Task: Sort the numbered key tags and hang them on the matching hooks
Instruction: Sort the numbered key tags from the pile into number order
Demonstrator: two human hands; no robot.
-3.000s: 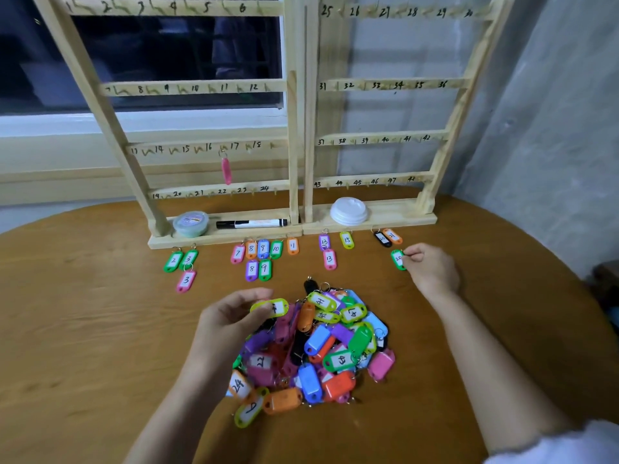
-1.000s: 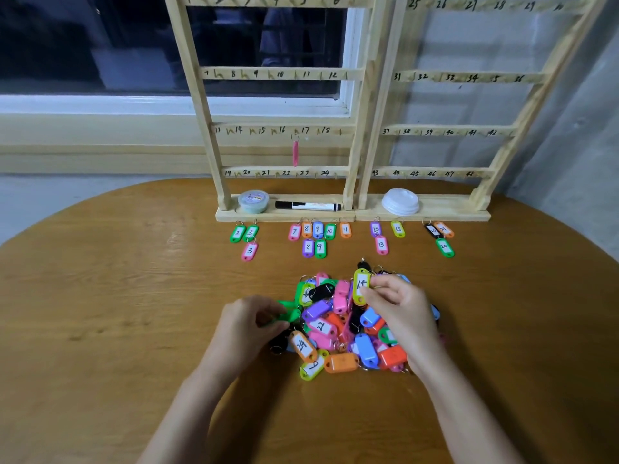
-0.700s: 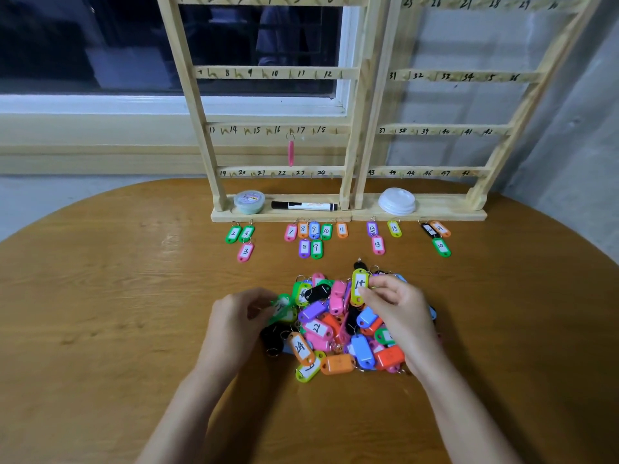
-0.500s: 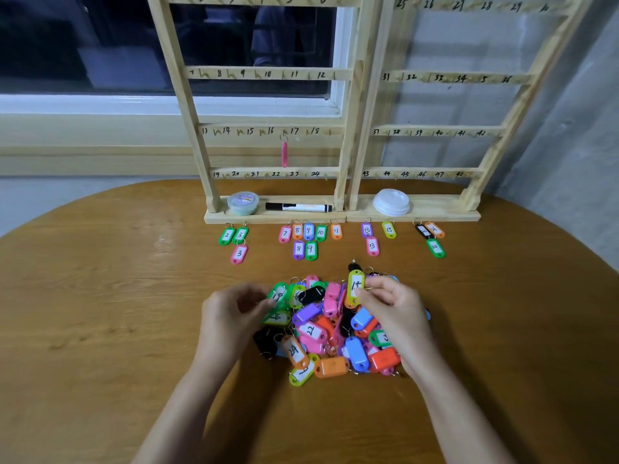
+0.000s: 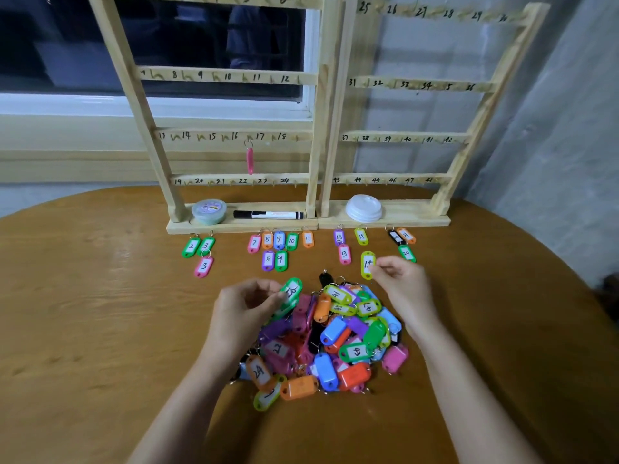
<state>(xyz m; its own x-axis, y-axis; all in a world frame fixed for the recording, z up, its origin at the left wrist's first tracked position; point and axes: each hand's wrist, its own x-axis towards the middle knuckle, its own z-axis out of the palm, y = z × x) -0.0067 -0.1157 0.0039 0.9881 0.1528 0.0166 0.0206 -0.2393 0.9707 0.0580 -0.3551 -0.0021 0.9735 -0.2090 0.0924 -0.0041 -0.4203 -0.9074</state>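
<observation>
Key tags (image 5: 335, 336) lie heaped mid-tabletop (image 5: 100, 313). Sorted rows (image 5: 267, 240) lie at the heap's 12 o'clock, along the foot of the hook rack (image 5: 321, 128). Left grip (image 5: 244, 306) pinches a green tag (image 5: 292, 291) at the heap's 10 o'clock edge. Right grip (image 5: 402, 283) pinches a yellow tag marked 14 (image 5: 367, 263) at the heap's 1 o'clock, just beside the sorted rows. One pink tag (image 5: 250, 160) hangs beneath hook 17.
</observation>
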